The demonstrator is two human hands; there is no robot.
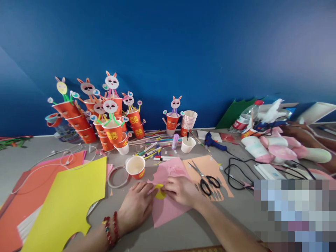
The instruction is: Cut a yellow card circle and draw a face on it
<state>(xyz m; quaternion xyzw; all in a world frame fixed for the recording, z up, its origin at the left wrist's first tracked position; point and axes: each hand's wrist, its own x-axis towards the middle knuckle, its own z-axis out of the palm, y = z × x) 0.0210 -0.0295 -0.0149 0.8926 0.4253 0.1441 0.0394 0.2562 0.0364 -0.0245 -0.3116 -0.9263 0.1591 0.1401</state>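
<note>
A small yellow paper circle (160,193) lies over a pink sheet of paper (170,210) on the grey table. From the left, my left hand (139,201), with red bead bracelets at the wrist, has its fingertips closed on the circle's edge. My right hand (181,190) pinches the circle from the other side. Partly under the right hand's side is a peach sheet (217,168) with cut slits or scraps on it, and black-handled scissors (206,180) rest there, blades apart. Just beyond my left hand stands a paper cup (135,167).
Yellow card (70,196) with cut-out curves overlaps orange card (52,171) at left. Red cups with rabbit figures (112,129) stand along the wall. Markers (152,150), a glue stick (175,141), a blue glue gun (214,141) and a black cable (236,171) lie beyond. A person's arm (307,140) shows at right.
</note>
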